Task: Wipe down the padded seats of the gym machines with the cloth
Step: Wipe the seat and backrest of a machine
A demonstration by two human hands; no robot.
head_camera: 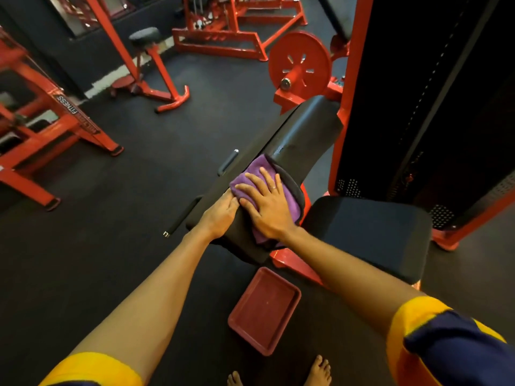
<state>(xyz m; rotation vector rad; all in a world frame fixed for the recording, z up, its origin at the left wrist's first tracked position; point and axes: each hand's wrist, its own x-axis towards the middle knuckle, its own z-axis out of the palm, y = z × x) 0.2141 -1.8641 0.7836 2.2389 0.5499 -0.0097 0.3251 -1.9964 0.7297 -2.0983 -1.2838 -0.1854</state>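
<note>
On the long black pad (pixel 306 129), lower half: purple cloth (pixel 250 174), folded, lying across the pad's width. Pad is tilted, its far end rising toward the red plate (pixel 299 64).

Right hand (pixel 267 207): flat on the cloth, palm down, fingers straight and spread wide, pressing it onto the pad. Ring on one finger. Nothing is gripped. Near end of the cloth shows under the wrist, hanging a little over the pad's edge.

Left hand (pixel 220 213): resting on bare pad just left of the cloth, fingers extended and relaxed, tips touching the cloth's left edge. Holds nothing. The two hands lie side by side, thumbs near each other.

Seat (pixel 367 235): black, squarish, just right of the pad's low end, uncovered.

Black handle (pixel 228 162) sticks out from the pad's left side. Red frame (pixel 338 162) stands upright to the right of the pad.

Floor (pixel 111 190): dark matting. Dark red tray (pixel 263 310) lies on it, below the pad's near end, between the two forearms. Bare feet (pixel 317 369) at the bottom edge, just beyond the tray.

Far left: round black stool (pixel 145 36) on a red post, well apart from the pad. More red machine frames behind it.
</note>
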